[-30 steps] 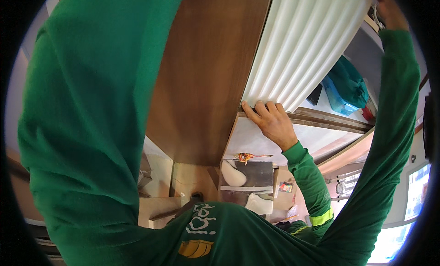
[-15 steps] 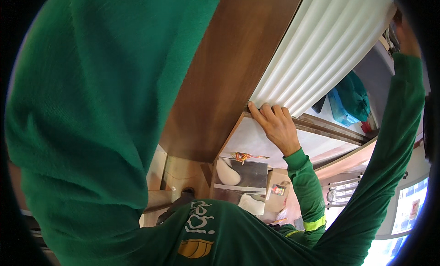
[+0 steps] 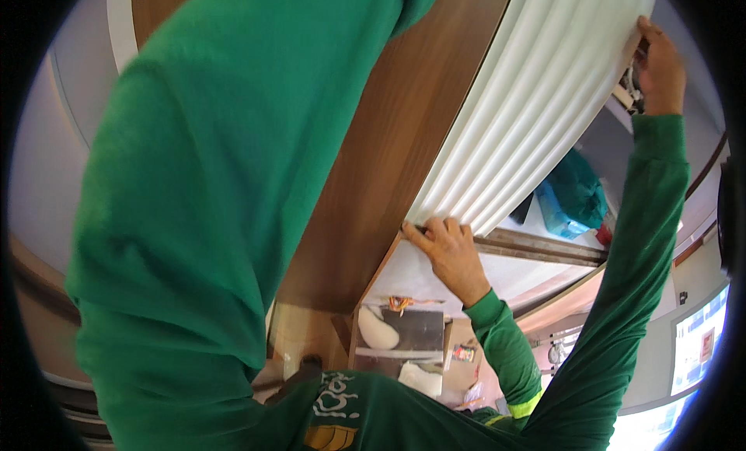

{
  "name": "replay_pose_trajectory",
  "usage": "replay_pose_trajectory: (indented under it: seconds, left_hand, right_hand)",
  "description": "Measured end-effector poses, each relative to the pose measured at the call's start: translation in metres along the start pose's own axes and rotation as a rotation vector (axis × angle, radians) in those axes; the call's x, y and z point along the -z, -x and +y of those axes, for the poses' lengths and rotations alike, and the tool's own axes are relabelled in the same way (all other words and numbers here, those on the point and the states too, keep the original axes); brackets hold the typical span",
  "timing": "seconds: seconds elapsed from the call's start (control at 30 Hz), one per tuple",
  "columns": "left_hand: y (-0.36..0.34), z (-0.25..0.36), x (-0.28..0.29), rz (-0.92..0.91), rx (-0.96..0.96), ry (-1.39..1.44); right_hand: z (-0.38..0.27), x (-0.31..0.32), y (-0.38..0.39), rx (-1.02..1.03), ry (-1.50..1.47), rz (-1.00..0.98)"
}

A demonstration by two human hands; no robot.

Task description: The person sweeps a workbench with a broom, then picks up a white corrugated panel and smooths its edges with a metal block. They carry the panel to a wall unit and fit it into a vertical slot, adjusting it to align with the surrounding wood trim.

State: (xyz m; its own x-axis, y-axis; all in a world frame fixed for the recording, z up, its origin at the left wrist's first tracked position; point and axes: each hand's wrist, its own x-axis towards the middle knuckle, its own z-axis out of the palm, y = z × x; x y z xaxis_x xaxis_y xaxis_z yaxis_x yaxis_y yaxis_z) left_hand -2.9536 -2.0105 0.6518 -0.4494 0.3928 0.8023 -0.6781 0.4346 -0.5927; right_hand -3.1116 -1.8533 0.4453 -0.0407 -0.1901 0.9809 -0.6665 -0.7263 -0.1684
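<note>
A long white fluted panel [image 3: 536,101] stretches along a brown wooden board [image 3: 388,132]. My right arm reaches up on the right side. The fingers of my right hand [image 3: 660,70] are closed on the panel's right edge near its upper end. My left arm, a big green sleeve [image 3: 210,179], rises across the left and leaves the picture at the top, so my left hand is out of sight. A co-worker's hand [image 3: 458,260], in a green sleeve with a yellow band, presses fingers on the panel's lower end.
Behind the panel, a shelf holds a blue-green bag [image 3: 579,190] and a light blue container [image 3: 559,214]. Below, orange wires [image 3: 400,303] hang by a pale surface [image 3: 505,272], above a dark box [image 3: 416,330]. A bright window [image 3: 699,350] stands at the lower right.
The view has shifted, and the panel with the co-worker's hand sits lower and further left in it. My right hand has come more fully into view at the panel's edge.
</note>
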Motion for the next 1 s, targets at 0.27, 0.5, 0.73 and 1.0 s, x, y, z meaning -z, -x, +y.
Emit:
replay_pose_trajectory:
  seconds: [0.27, 0.5, 0.73, 1.0]
  left_hand:
    - [-0.014, 0.017, 0.007, 0.051, 0.025, 0.107]
    - [-0.015, 0.01, 0.022, 0.004, 0.047, 0.116]
    - [-0.009, 0.015, 0.001, -0.002, 0.116, 0.038]
    - [-0.016, 0.008, 0.013, -0.015, 0.096, 0.012]
  right_hand:
    - [0.094, 0.093, -0.219, -0.301, -0.037, 0.185]
    - [0.106, 0.085, -0.231, -0.452, -0.202, 0.163]
    - [0.109, 0.085, -0.224, -0.485, -0.248, 0.158]
    - [0.103, 0.08, -0.229, -0.429, -0.155, 0.18]
